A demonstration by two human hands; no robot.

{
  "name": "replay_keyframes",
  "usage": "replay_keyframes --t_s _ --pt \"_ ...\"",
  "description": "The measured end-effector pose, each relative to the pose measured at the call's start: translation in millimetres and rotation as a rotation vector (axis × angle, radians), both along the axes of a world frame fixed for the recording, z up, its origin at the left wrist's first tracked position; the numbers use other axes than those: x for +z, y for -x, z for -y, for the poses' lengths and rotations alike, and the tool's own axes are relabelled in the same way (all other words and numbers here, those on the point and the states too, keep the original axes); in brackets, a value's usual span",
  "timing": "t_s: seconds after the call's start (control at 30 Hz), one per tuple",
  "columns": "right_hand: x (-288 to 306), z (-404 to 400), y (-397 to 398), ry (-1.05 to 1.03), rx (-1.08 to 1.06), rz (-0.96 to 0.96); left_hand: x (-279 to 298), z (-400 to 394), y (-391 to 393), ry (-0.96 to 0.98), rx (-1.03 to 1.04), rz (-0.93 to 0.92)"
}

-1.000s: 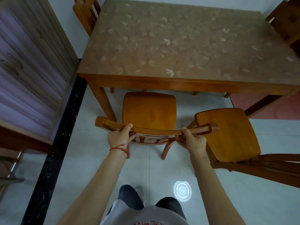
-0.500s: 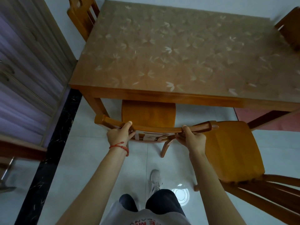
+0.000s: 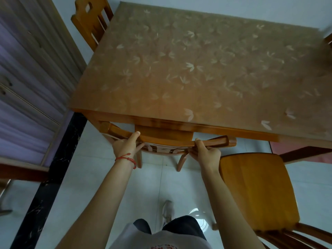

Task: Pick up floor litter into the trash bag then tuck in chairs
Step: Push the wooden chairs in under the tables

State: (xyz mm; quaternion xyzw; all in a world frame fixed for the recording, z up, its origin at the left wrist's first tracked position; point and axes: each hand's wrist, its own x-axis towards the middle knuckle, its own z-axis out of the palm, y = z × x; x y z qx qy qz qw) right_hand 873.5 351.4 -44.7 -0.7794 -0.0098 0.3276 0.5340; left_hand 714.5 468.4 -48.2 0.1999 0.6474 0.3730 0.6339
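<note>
Both hands, left hand (image 3: 126, 147) and right hand (image 3: 208, 155), have fingers clamped on the curved top rail of the orange wooden chair (image 3: 167, 141) for a square push, seat mostly under the leaf-patterned wooden counter (image 3: 179, 121); second orange wooden chair (image 3: 255, 189) not tucked

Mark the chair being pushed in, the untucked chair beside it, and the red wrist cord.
pushed chair (image 3: 167, 141): head view, curved top rail.
untucked chair (image 3: 255, 187): head view, middle of seat.
red wrist cord (image 3: 125, 158): head view, strand across left wrist.
</note>
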Motion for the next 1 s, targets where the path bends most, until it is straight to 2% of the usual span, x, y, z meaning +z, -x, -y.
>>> replay_keyframes --t_s 0.2,0.7,1.0 --pt "2 -26 -8 -0.006 0.017 -0.012 2 -28 -11 0.001 0.018 -0.024" --pt "-2 -25 -18 -0.002 0.017 0.002 -1 -23 -17 0.019 0.015 -0.015" --pt "-8 -20 -13 0.027 0.089 0.035 -7 -25 -8 -0.001 -0.089 -0.011"
